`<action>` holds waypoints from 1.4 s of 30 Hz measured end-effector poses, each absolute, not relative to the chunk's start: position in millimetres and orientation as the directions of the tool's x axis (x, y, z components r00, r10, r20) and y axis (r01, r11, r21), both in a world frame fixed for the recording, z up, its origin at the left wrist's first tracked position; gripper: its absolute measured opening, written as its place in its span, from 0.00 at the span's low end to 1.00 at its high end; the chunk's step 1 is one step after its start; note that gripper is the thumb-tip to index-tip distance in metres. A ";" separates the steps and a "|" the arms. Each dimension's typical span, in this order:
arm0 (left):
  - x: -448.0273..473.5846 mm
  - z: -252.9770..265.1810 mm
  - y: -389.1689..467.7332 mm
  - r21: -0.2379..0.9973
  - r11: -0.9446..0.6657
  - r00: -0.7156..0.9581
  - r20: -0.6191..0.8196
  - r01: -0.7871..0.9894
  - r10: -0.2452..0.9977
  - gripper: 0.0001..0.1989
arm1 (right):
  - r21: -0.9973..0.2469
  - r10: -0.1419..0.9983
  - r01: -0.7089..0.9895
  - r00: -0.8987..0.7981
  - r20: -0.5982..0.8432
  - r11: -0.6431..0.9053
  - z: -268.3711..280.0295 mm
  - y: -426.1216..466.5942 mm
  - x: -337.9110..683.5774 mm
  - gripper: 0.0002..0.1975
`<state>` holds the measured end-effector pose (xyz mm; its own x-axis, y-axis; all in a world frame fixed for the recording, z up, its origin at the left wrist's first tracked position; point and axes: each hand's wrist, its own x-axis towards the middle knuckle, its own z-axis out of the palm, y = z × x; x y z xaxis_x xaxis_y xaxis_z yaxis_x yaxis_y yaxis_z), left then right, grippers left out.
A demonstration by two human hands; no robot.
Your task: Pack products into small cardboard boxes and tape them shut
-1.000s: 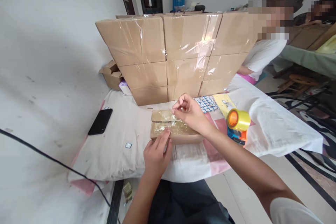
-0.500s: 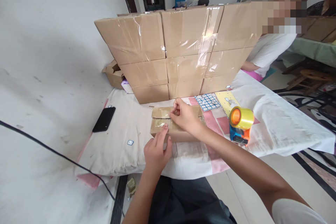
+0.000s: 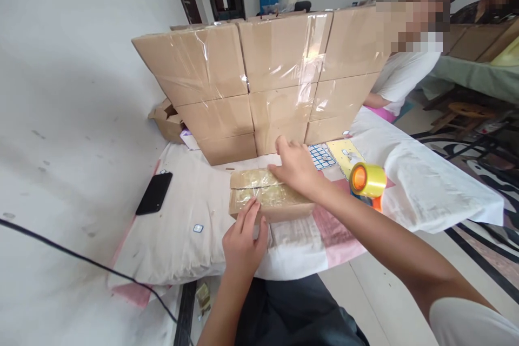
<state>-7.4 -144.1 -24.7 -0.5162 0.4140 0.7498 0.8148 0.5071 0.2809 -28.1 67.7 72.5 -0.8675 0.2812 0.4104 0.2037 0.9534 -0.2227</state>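
Note:
A small cardboard box (image 3: 279, 212) lies on the cloth in front of me, with clear shiny tape (image 3: 265, 194) across its top. My left hand (image 3: 244, 238) rests its outstretched fingertips on the box's near left edge, fingers apart. Over the box's far edge is my right hand (image 3: 298, 168), its thumb near the taped top and its index finger bent, with a gap between them. Nothing shows in that gap; its other fingers are partly hidden. To the right stands a tape dispenser with a yellow roll (image 3: 370, 179).
A wall of stacked, taped cartons (image 3: 279, 65) rises behind the box. A black phone (image 3: 154, 193) lies at left, near an open carton (image 3: 167, 121). Patterned cards (image 3: 346, 157) lie at right. A person in a white sleeve (image 3: 399, 78) sits beyond the cartons.
My right hand has lifted from the middle of the box top toward its far side, and its pinched thumb and index finger have parted. My left hand stays at the box's near edge.

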 end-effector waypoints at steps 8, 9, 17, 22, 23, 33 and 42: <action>-14.7 -16.1 -165.3 0.184 0.450 -0.454 0.638 0.874 0.622 0.28 | -0.391 0.617 0.499 -0.734 0.282 0.773 61.9 260.0 29.3 0.06; -15.8 -20.8 -168.6 0.167 0.436 -0.434 0.637 0.884 0.637 0.29 | -0.369 0.639 0.538 -0.727 0.254 0.758 56.9 281.0 41.0 0.08; -19.7 -43.4 -170.6 0.168 0.446 -0.435 0.664 0.879 0.609 0.33 | -0.326 0.611 0.565 -0.790 0.053 0.758 -5.6 357.0 63.4 0.09; -19.3 -40.9 -163.2 0.180 0.463 -0.454 0.665 0.868 0.593 0.34 | -0.374 0.480 0.439 -0.877 0.021 0.817 -28.3 373.7 34.0 0.12; -18.4 -39.7 -162.1 0.182 0.470 -0.459 0.669 0.864 0.584 0.35 | -0.376 0.462 0.423 -0.887 0.017 0.825 -31.0 377.1 28.6 0.14; -13.0 -37.4 -154.1 0.167 0.513 -0.460 0.721 0.842 0.519 0.37 | -0.370 0.460 0.419 -0.887 0.027 0.829 -55.5 397.9 17.1 0.10; -14.9 -35.7 -150.5 0.176 0.487 -0.443 0.737 0.855 0.510 0.38 | -0.383 0.656 0.577 -0.747 0.111 0.722 -56.9 414.6 22.7 0.12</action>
